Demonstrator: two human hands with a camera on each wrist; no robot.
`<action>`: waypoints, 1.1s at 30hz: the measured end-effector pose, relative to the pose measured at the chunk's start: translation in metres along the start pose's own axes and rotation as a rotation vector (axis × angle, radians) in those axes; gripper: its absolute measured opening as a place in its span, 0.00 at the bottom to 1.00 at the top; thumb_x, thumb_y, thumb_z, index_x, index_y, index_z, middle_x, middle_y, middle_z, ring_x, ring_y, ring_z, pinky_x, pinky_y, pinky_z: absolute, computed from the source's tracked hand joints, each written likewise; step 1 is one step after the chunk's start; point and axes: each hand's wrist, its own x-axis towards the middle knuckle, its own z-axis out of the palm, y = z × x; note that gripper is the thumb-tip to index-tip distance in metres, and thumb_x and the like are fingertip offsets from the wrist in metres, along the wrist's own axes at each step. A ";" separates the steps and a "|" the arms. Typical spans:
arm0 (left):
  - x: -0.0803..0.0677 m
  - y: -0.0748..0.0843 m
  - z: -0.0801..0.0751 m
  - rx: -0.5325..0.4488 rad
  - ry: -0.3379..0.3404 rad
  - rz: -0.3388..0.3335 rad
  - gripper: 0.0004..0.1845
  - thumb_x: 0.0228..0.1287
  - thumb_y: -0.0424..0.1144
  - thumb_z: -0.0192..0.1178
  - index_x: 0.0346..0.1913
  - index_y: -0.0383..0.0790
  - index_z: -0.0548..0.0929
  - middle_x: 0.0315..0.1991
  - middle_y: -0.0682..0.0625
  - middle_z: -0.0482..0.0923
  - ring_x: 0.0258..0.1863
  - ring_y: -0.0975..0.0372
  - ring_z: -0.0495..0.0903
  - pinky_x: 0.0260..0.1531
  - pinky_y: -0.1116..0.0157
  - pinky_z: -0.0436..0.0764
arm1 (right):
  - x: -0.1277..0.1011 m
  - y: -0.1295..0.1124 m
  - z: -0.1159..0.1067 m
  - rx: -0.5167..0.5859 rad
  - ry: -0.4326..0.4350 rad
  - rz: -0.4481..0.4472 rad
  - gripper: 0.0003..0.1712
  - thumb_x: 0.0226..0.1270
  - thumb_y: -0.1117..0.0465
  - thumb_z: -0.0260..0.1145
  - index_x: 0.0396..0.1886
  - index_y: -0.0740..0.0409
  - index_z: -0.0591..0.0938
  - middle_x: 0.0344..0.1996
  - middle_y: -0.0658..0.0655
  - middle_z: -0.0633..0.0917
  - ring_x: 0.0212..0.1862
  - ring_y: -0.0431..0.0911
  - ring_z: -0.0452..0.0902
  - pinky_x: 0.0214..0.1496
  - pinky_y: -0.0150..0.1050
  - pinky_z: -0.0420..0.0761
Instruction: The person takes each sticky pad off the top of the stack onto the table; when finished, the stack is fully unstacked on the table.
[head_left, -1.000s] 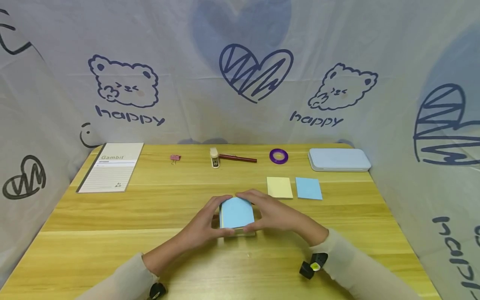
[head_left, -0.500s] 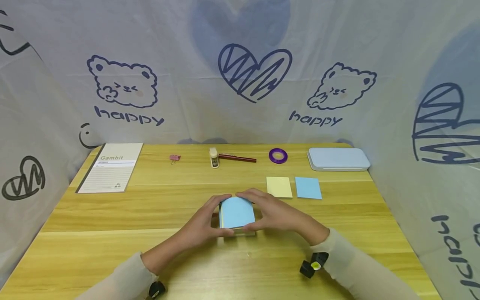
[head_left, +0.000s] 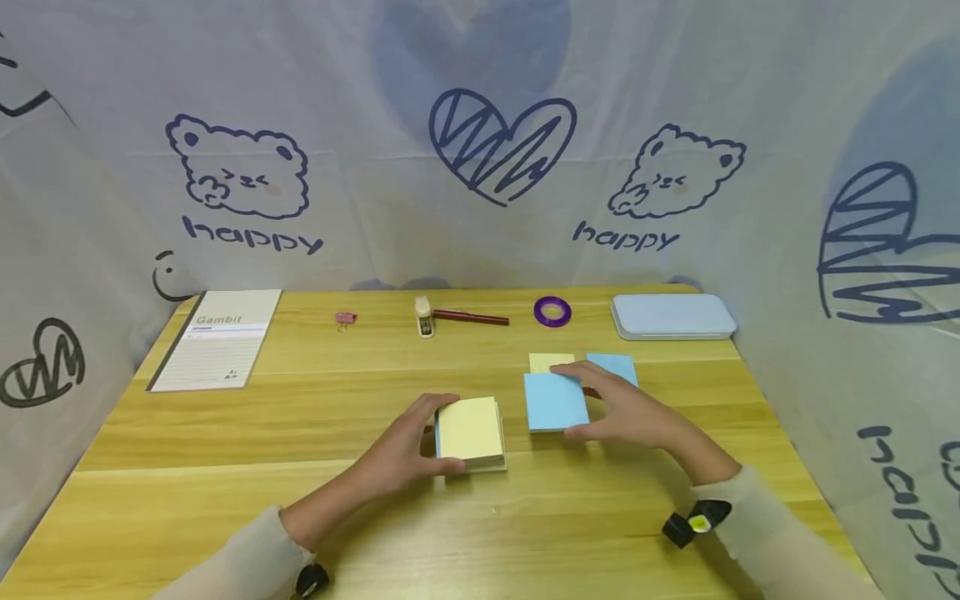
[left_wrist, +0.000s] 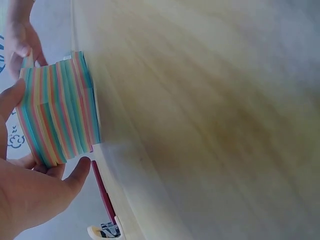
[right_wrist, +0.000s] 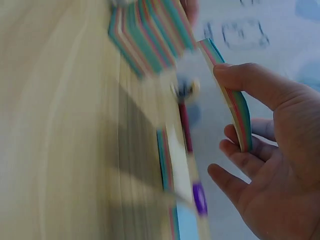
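head view looks down across the table (head_left: 225, 433); both wrist views sit close, sharing the note block (left_wrist: 57, 117).

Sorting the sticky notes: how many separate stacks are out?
4: the main block under the left hand, a wad in the right hand, yellow and blue piles behind, partly hidden.

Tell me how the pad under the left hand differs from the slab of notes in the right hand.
The pad is thick and rests on the table; the slab is thin and held above it. The pad shows a yellow top sheet, the slab a blue one. The left hand grips the pad at its side; the right hand pinches the slab by its edge. Both show striped multicolour edges.
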 end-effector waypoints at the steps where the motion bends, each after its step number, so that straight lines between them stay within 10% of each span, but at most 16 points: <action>1: 0.000 0.000 0.000 0.004 -0.001 0.002 0.50 0.53 0.42 0.81 0.76 0.38 0.65 0.70 0.42 0.70 0.67 0.45 0.73 0.68 0.43 0.72 | -0.004 0.007 -0.005 0.020 0.010 0.017 0.50 0.61 0.54 0.80 0.79 0.52 0.64 0.77 0.66 0.63 0.77 0.67 0.57 0.72 0.60 0.70; 17: 0.000 -0.002 0.000 0.021 -0.001 0.013 0.49 0.54 0.42 0.80 0.76 0.37 0.65 0.69 0.42 0.71 0.67 0.46 0.73 0.67 0.43 0.73 | -0.063 0.110 -0.086 0.071 0.074 0.315 0.55 0.63 0.55 0.78 0.80 0.64 0.56 0.77 0.76 0.54 0.76 0.78 0.46 0.73 0.73 0.54; 33: 0.000 -0.002 0.000 0.002 -0.007 0.020 0.49 0.54 0.42 0.80 0.76 0.37 0.65 0.68 0.41 0.70 0.66 0.46 0.74 0.67 0.43 0.73 | -0.055 0.144 -0.091 -0.164 0.035 0.338 0.53 0.60 0.49 0.79 0.77 0.68 0.63 0.73 0.78 0.61 0.73 0.73 0.55 0.72 0.73 0.56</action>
